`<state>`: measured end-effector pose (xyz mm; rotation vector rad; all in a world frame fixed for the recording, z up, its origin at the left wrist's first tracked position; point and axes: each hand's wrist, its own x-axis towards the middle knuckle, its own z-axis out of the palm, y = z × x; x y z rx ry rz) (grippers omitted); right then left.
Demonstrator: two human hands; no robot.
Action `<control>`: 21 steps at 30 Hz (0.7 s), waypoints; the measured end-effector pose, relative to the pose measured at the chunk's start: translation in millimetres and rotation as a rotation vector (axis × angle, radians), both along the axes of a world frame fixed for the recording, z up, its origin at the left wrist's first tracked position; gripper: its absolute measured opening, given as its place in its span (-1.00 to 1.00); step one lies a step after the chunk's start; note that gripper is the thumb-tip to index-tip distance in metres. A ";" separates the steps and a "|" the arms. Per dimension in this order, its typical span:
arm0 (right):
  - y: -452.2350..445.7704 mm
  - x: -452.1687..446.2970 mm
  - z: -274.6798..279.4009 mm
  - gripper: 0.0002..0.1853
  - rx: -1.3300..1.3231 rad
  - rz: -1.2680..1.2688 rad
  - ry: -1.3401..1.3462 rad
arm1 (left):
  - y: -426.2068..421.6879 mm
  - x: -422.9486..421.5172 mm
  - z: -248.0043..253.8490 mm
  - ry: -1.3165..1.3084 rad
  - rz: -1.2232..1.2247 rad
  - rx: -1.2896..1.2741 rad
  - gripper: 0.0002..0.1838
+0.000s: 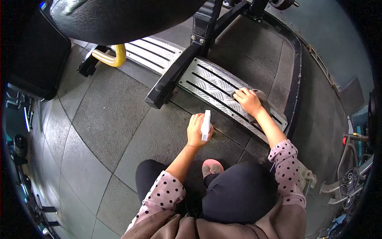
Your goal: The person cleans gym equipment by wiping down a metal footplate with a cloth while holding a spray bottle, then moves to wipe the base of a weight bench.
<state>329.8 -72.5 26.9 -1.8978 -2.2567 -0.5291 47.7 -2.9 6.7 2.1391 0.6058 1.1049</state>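
Observation:
My left hand is closed around what looks like a spray bottle; its narrow white head shows from above, and most of its body is hidden. It is held over the floor, in front of a metal footplate with a raised tread pattern and black grip strips. My right hand is closed on a grey-brown cloth and rests on the footplate's right half. Part of the cloth is hidden under the hand and wrist.
Black frame bars surround the footplate, and a padded black seat overhangs the top left. A yellow curved handle juts out below it. Dark floor tiles spread to the left. Exercise bike parts stand at the right.

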 end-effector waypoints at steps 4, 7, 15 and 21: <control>-1.0 4.5 -0.3 -0.80 -0.023 0.004 -0.010 | -1.7 -0.7 -2.9 0.008 0.017 0.020 -0.55; 8.3 -1.0 -2.0 -0.78 -0.002 0.059 -0.031 | -0.6 2.6 0.1 0.003 0.016 0.021 -0.55; 2.9 3.9 1.2 -0.78 -0.040 0.020 -0.005 | -0.3 -1.3 -1.9 0.030 0.007 0.009 -0.54; 1.5 3.8 3.3 -0.78 -0.016 0.025 -0.008 | -1.6 -2.1 -5.2 0.004 0.024 0.011 -0.55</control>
